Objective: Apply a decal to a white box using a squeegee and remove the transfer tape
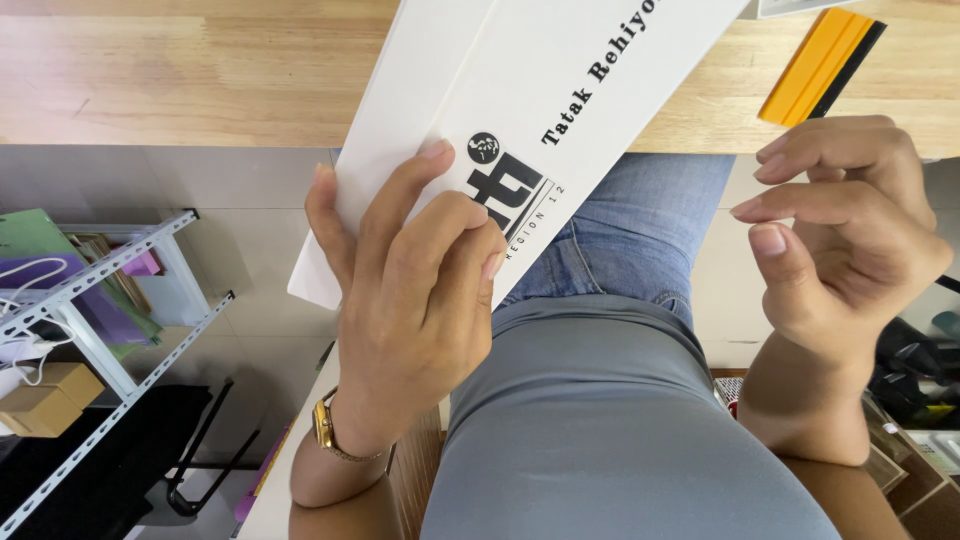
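Pale wooden tabletop fills the upper part of the view, its edge running straight across above a grey tiled floor. From that edge a long white printed card, folded lengthwise and marked with black lettering and a small black emblem, slopes down over the person's lap. The left hand has hold of its lower end: fingers are wrapped across the printed face, the thumb tucked against them, and one fingertip curls round the card's left edge. A gold wristwatch sits on that wrist. The right hand hovers apart from the card, holding nothing, its fingers loosely curled with thumb and forefinger close together but not quite meeting. Beyond it, on the tabletop, lies an orange squeegee with a black edge. Blue jeans and a grey shirt show below the card. At the left stands a white metal shelf rack bearing green and purple folders and what may be a small cardboard box.
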